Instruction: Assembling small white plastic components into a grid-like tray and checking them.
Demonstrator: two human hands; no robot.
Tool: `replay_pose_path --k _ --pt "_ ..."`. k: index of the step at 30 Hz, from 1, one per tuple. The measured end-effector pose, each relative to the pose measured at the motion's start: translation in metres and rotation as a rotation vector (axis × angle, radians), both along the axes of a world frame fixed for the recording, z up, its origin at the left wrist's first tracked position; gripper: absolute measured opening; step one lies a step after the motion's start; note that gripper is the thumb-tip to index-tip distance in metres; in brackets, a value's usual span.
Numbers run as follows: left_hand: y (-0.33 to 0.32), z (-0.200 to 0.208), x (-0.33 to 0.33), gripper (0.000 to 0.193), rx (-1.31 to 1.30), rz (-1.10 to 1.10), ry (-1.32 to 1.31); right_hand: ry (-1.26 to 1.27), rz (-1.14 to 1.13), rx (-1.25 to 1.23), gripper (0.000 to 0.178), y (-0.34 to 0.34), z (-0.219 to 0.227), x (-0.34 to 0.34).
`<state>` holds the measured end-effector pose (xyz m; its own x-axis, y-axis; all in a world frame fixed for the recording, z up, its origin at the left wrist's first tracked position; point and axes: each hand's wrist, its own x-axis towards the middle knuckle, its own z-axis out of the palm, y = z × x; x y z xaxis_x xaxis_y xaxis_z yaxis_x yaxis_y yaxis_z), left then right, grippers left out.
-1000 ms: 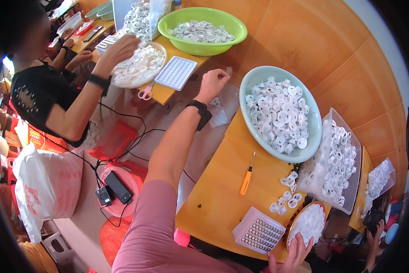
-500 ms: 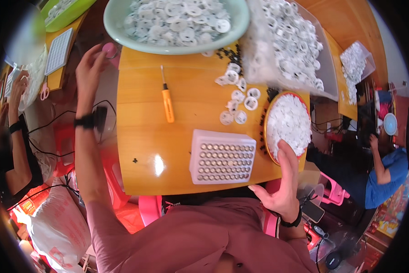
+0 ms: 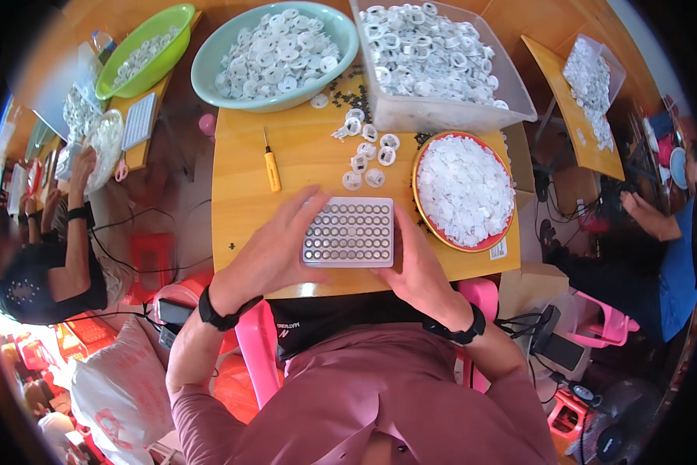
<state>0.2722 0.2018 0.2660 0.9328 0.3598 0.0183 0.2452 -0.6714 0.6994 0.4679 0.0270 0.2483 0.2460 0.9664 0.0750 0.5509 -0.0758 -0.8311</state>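
Note:
A white block-shaped tray [image 3: 348, 265] sits near the table's front edge, with rows of round silver metal discs [image 3: 348, 232] in its top. My left hand [image 3: 275, 242] is closed round the tray's left side, its thumb low by the near corner. Against the right side lies my right hand [image 3: 420, 271], fingers along the edge and thumb at the near corner. An orange-handled screwdriver [image 3: 272, 170] lies beyond my left hand. Right of the tray, a red-rimmed yellow plate [image 3: 417, 186] is heaped with small white pieces [image 3: 465, 190].
Loose round white plastic parts [image 3: 373, 155] and small black bits [image 3: 352, 97] lie behind the tray. A pale green basin [image 3: 209, 77] and a clear bin [image 3: 441, 116], both full of white parts, stand at the back. People sit at both sides.
My left hand has come in from the far left and my right hand has left the plate's edge; both now hold the tray. The tray looks straighter, and the view has shifted.

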Motion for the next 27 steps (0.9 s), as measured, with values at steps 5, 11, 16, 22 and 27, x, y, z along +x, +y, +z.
replay_pose_path --k 5,11,16,22,27 --pt "0.006 -0.012 0.007 0.108 -0.033 -0.012 -0.07 0.044 -0.027 0.072 0.091 0.0 -0.006 0.004" --pt "0.002 -0.011 0.007 0.107 -0.02 0.003 -0.032 0.003 -0.01 0.09 0.093 -0.003 -0.011 0.004" --pt "0.0 -0.018 0.005 0.108 -0.022 0.031 -0.05 -0.21 -0.048 0.117 0.091 0.0 -0.024 0.006" --pt "-0.01 -0.017 0.005 0.109 -0.03 0.122 -0.033 -0.049 0.017 0.076 0.087 0.011 -0.016 0.015" --pt "-0.014 -0.016 0.006 0.108 0.013 0.169 -0.047 -0.029 0.075 0.1 0.083 0.016 -0.02 0.023"
